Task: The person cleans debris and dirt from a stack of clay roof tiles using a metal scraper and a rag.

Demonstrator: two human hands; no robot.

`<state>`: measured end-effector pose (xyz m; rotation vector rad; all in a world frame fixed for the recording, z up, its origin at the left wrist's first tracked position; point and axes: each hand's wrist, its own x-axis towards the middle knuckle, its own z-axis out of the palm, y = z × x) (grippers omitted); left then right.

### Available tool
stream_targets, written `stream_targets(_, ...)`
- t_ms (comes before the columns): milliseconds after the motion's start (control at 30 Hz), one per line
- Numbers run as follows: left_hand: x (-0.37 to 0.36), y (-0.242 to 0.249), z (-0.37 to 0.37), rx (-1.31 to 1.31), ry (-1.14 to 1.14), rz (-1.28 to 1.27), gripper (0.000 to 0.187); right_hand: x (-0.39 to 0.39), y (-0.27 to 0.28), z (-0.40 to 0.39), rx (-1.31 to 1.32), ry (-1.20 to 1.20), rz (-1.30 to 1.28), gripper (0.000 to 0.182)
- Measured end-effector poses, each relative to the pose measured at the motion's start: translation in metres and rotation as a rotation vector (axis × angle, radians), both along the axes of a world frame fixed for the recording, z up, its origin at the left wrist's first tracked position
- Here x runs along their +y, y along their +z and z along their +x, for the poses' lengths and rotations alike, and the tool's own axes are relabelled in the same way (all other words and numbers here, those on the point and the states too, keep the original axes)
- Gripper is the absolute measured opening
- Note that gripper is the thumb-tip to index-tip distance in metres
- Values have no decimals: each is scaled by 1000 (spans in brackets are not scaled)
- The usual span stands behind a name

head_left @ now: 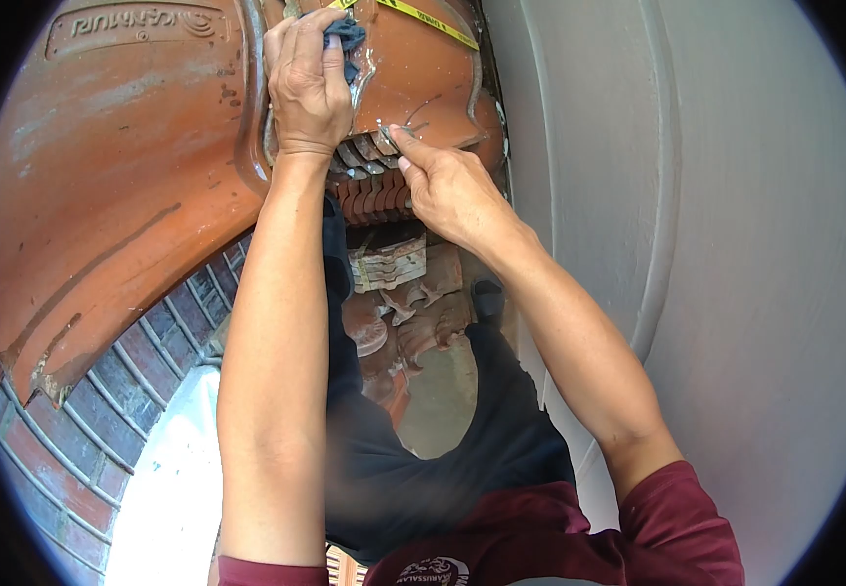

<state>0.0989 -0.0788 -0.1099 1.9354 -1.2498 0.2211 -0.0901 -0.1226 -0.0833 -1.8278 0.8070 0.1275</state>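
Note:
My left hand (306,93) is closed around a crumpled dark blue cloth (347,35) and rests against an orange glazed roof tile (408,73). Whitish smears run down the tile beside the cloth. At the tile's lower edge, my right hand (450,186) is closed, with a small grey piece (387,136) pinched at its fingertips. That piece touches the tile edge or lies very close to it; its exact kind is too small to make out.
A large orange tile (120,146) with raised lettering fills the left. Yellow strap (433,21) crosses the top. Stacked tiles (376,200) and a tied bundle (391,266) lie below. A grey wall (765,244) rises on the right, a brick wall (140,376) at lower left.

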Motion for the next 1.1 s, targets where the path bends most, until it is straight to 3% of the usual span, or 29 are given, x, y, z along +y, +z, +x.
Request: stream_targets(1100, -1, -6, 6, -48, -12, -20, 30, -1, 10, 9, 39, 66, -82, 40)
